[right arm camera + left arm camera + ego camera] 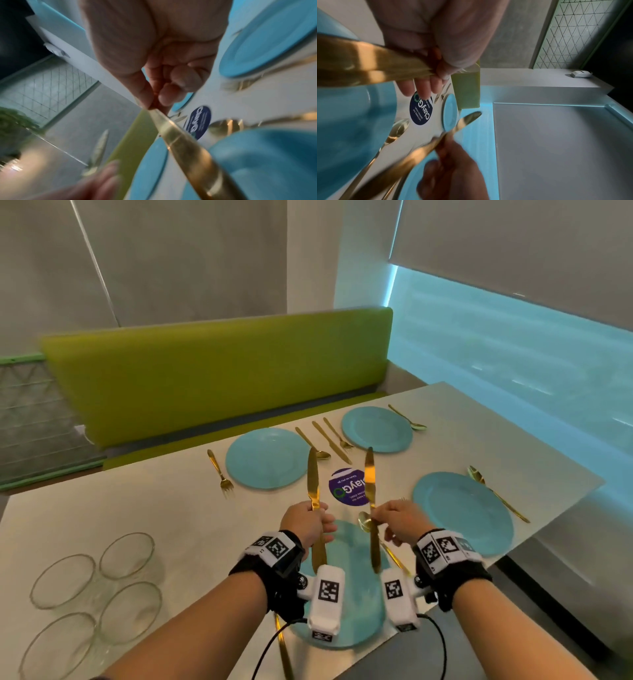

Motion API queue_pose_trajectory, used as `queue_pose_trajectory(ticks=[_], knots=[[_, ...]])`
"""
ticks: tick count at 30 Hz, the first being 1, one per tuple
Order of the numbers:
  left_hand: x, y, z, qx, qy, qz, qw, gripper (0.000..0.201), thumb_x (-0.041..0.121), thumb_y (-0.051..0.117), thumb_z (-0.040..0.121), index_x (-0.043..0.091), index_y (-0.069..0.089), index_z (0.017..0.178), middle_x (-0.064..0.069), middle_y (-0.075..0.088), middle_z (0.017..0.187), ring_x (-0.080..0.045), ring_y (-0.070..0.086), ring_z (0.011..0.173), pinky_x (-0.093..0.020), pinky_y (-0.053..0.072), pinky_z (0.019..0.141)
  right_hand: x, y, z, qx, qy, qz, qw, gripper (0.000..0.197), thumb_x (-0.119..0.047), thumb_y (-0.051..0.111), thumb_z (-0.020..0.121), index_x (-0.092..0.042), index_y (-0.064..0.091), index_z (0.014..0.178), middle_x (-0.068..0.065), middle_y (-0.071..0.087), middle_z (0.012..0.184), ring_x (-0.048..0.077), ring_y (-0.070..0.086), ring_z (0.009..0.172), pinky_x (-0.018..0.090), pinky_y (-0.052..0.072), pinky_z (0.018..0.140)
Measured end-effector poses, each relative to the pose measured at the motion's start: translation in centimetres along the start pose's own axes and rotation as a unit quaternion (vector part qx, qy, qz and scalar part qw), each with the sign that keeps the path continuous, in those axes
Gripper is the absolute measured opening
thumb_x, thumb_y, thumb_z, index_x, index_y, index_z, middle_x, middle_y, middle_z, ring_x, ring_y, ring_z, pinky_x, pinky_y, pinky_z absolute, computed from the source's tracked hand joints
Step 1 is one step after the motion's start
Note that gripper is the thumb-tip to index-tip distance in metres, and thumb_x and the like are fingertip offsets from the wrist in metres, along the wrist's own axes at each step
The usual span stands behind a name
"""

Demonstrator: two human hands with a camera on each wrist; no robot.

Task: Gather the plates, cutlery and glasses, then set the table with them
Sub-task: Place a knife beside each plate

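Over the near blue plate [358,606] both hands hold gold knives upright, blades pointing away from me. My left hand [317,520] grips one knife [312,479] round its handle, which looks broad and close in the left wrist view [368,63]. My right hand [381,518] pinches the other knife [369,474] between thumb and fingertips; its handle [188,150] runs toward the right wrist camera. A gold spoon [364,522] lies just right of the near plate and a gold fork handle [284,645] to its left.
Three more blue plates stand on the pale table: far left [267,458], far right [376,429], right [462,508], each with gold cutlery beside it. Several clear glasses [96,587] stand at the near left. A purple round sticker [346,486] marks the middle. A green bench [219,371] lines the far side.
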State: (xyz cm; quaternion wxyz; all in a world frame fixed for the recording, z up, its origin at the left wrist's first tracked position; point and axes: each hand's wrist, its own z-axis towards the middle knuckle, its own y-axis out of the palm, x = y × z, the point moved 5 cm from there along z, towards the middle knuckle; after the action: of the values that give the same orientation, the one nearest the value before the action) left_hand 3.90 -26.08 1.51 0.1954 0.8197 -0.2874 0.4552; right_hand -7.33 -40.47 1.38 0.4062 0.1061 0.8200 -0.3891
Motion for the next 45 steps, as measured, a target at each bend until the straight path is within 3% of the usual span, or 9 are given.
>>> queue_pose_trajectory(ticks=[3,9,19,23,28,34,36,38,45], knots=[[0.2,0.4,0.0,0.02,0.003,-0.005,1.0,0.014,0.006,0.037,0.098,0.007,0.05,0.096,-0.008,0.055,0.073,-0.015,0.054,0.06,-0.022,0.049,0.055,3.4,-3.1,0.7,0.008,0.051,-0.182,0.982,0.026,-0.021,0.052,0.092,-0.014,0.06,0.068,0.005,0.062,0.068,0.017,0.057,0.058,0.024,0.048,0.059],[-0.5,1.6,-0.1,0.054,0.005,0.006,0.999,0.012,0.009,0.04,0.098,0.009,0.051,0.102,-0.007,0.06,0.082,-0.014,0.057,0.067,-0.023,0.051,0.063,9.3,-4.3,3.1,0.01,0.107,-0.332,0.937,0.028,-0.02,0.048,0.093,-0.006,0.066,0.108,0.009,0.066,0.114,0.023,0.062,0.107,0.027,0.05,0.09],[-2.7,1.4,-0.3,0.116,-0.007,-0.003,0.993,0.011,0.009,0.041,0.097,0.009,0.052,0.1,-0.008,0.06,0.084,-0.015,0.058,0.069,-0.026,0.053,0.071,10.6,-2.7,6.2,-0.012,0.091,-0.394,0.915,0.021,-0.015,0.046,0.094,-0.007,0.059,0.081,0.007,0.059,0.09,0.02,0.055,0.081,0.022,0.045,0.073],[-2.8,1.7,-0.6,0.127,-0.007,-0.008,0.992,0.012,0.009,0.042,0.097,0.012,0.053,0.096,-0.008,0.06,0.084,-0.015,0.058,0.07,-0.027,0.054,0.074,10.8,-3.2,6.2,-0.012,0.073,-0.388,0.919,0.021,-0.014,0.044,0.095,-0.005,0.063,0.096,0.008,0.061,0.094,0.021,0.062,0.095,0.022,0.042,0.071],[-2.7,1.8,-1.2,0.124,-0.005,-0.007,0.992,0.012,0.009,0.041,0.097,0.011,0.052,0.097,-0.007,0.059,0.084,-0.014,0.057,0.069,-0.025,0.053,0.07,10.8,-3.4,5.9,0.019,0.062,-0.367,0.928,0.034,-0.015,0.048,0.093,-0.014,0.042,0.06,0.006,0.059,0.084,0.02,0.052,0.076,0.026,0.047,0.073],[-3.3,0.3,-1.7,0.112,-0.012,-0.007,0.994,0.013,0.009,0.04,0.098,0.009,0.052,0.102,-0.007,0.06,0.086,-0.016,0.06,0.073,-0.028,0.054,0.073,6.1,-2.3,3.6,0.019,0.014,-0.342,0.94,0.027,-0.023,0.047,0.091,-0.005,0.067,0.094,0.011,0.068,0.1,0.025,0.063,0.089,0.029,0.046,0.072],[-3.7,-0.7,-2.0,0.108,-0.014,-0.006,0.994,0.013,0.009,0.04,0.098,0.01,0.053,0.1,-0.006,0.06,0.086,-0.016,0.059,0.074,-0.029,0.053,0.071,3.0,-0.5,1.6,0.01,-0.054,-0.345,0.937,0.031,-0.028,0.045,0.093,-0.009,0.067,0.084,0.008,0.067,0.087,0.026,0.063,0.091,0.028,0.046,0.073],[-4.0,-1.9,-2.5,0.104,-0.016,-0.007,0.994,0.012,0.008,0.042,0.097,0.011,0.054,0.096,-0.006,0.057,0.084,-0.015,0.056,0.072,-0.03,0.053,0.068,0.4,2.4,-1.2,-0.023,-0.112,-0.305,0.946,0.033,-0.032,0.048,0.092,-0.013,0.064,0.07,0.005,0.062,0.073,0.023,0.061,0.083,0.025,0.042,0.063],[-6.3,-7.4,-5.1,0.069,-0.034,-0.011,0.997,0.013,0.007,0.047,0.095,0.009,0.06,0.093,-0.007,0.059,0.076,-0.016,0.055,0.065,-0.033,0.051,0.063,-2.8,13.8,-8.5,-0.163,-0.119,-0.022,0.979,0.016,-0.024,0.062,0.088,-0.013,0.071,0.094,0.001,0.066,0.08,0.006,0.052,0.05,0.015,0.041,0.043]])
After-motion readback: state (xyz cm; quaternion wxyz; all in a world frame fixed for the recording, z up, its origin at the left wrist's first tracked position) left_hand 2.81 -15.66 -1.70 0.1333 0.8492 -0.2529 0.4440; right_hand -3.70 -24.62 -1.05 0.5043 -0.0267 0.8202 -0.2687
